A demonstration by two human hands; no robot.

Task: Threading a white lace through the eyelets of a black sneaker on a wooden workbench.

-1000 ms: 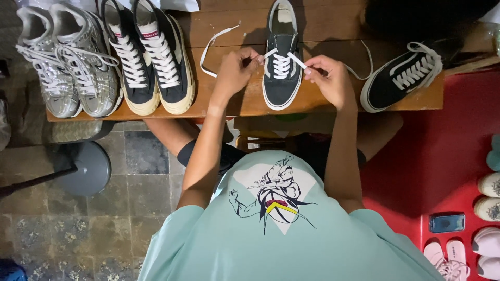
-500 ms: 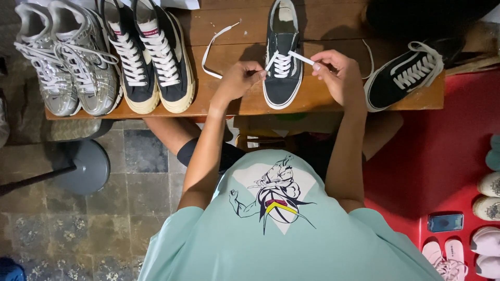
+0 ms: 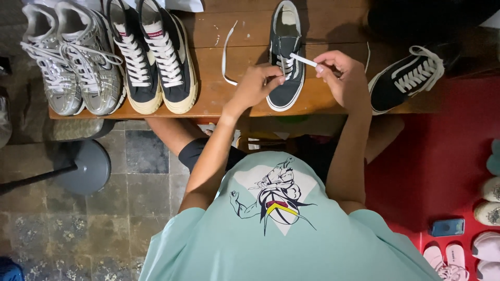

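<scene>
Head view: hands [image 3: 258,86] on dark sneaker [image 3: 285,67].

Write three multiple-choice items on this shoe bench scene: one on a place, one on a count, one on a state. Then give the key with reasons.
1. Where does the dark grey sneaker that the hands work on stand?
A. on the red floor
B. on the wooden bench, between the dark high-tops and the black low sneaker
C. on the round stool base

2. How many silver shoes stand at the bench's end?
A. two
B. one
C. four

3. What is the right hand doing?
A. resting flat on the bench
B. holding a phone
C. pinching a white lace end

Key:
1 B: it sits on the wooden bench, with the dark high-tops on one side and the black low sneaker on the other.
2 A: the silver shoes form one pair.
3 C: its fingertips grip the white lace, while the left hand touches the eyelets.
</scene>
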